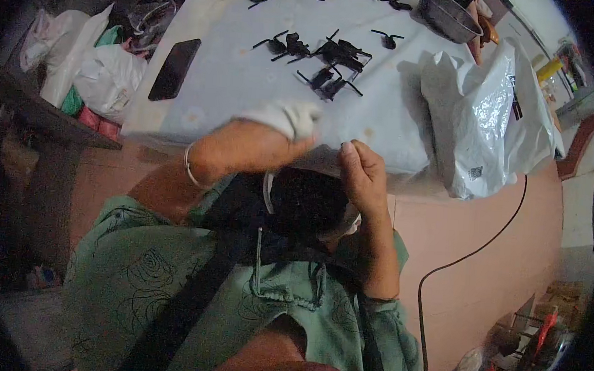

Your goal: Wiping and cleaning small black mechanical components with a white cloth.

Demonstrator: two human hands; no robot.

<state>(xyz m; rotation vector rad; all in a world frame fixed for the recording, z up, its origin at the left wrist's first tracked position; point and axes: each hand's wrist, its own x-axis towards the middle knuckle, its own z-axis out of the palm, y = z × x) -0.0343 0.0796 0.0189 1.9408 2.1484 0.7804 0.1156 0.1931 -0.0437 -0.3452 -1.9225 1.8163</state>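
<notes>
- Hiding any pinch, the curled right hand could be risking drops through slackness.
- The left hand is looking blurred; its grip I cannot tell.

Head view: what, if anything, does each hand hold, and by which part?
Cannot be told: blurred white material covers the left hand's fingers; the right hand is closed, its grip hidden.

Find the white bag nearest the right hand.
The glossy bag at the right edge of the table, right of the right hand; the other white bags lie off the table's left side.
</notes>
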